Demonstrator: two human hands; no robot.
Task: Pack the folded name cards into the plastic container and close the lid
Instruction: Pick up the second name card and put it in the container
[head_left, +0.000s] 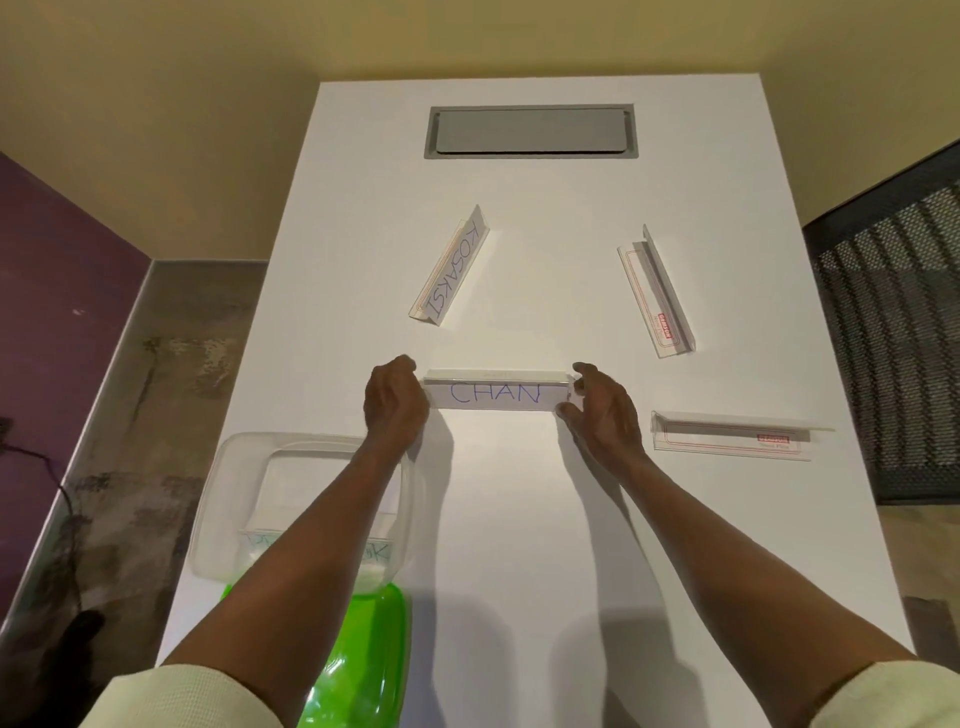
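A name card reading CHAN (496, 393) sits in a clear holder at the middle of the white table (519, 519). My left hand (395, 400) grips its left end and my right hand (602, 405) pinches its right end. Farther back on the left, a second card marked KOSAKSI (451, 267) lies tilted in its holder. The clear plastic container (228, 467) stands at the near left, partly under my left forearm, with a written card (374, 553) inside. Its green lid (374, 654) lies just in front of it.
Two clear holders without names lie on the right, one (655, 293) angled at the back and one (732, 435) nearer the right edge. A grey cable hatch (530, 131) is set in the table's far end. A black mesh chair (904, 322) stands to the right.
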